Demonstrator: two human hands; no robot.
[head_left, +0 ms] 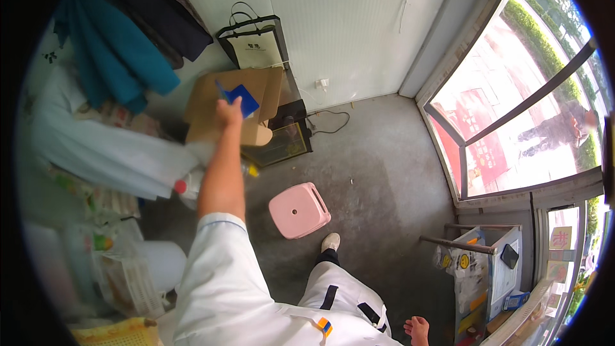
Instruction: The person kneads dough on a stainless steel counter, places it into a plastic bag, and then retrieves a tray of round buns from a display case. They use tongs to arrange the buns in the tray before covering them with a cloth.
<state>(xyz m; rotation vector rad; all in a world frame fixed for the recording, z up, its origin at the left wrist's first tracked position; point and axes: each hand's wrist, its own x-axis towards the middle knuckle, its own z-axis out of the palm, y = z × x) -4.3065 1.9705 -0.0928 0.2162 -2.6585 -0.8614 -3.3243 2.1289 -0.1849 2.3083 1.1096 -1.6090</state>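
My left hand point(229, 112) reaches forward over a brown cardboard box point(202, 101). Its fingers are around a blue flat item point(246, 100), perhaps a booklet, and the thumb lies over its edge. A thin bluish strip sticks up beside the fingers; blur hides whether it belongs to the same item. Low at the right, by my trouser leg, hangs my right hand point(417, 330) with its fingers curled and nothing visible in them. Behind the box stands a cream and black paper bag point(257, 48) with handles.
A pink plastic stool point(295, 211) stands on the concrete floor before my foot. Teal and dark clothes point(120, 53) hang at the left, above bags and a red-capped bottle point(190, 187). To the right are a glass door point(514, 101) and a rack point(499, 259) bearing a phone.
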